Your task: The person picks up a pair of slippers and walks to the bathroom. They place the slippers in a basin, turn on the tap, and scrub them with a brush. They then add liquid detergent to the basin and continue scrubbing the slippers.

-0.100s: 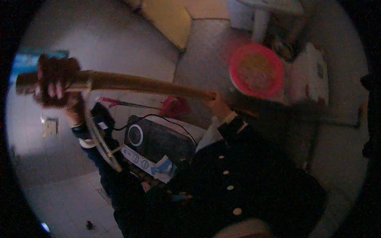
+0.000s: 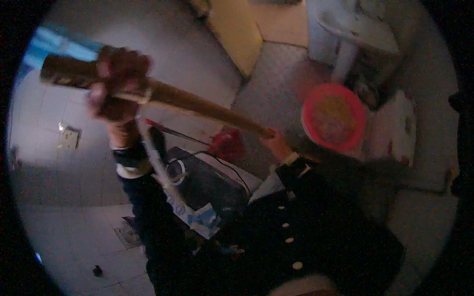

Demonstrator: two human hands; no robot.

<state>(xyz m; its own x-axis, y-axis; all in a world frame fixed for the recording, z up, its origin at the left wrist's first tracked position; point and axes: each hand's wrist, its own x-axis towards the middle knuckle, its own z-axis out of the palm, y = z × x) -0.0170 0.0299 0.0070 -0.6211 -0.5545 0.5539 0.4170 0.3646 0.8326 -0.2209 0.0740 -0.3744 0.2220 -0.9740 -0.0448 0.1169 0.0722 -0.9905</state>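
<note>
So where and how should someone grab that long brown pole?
Probably near both ends, from the person's side: the pole is long and slants crosswise before them, so spread hands should steady it. The left hand and right hand hold it so.

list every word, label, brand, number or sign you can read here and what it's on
None can be read.
Pole: dark marks near its end, beyond the left hand, too blurred to read.
Appliance: any marks around its dials are too small and blurred to read.
Blue and white packet: any print is too blurred to read.
</note>
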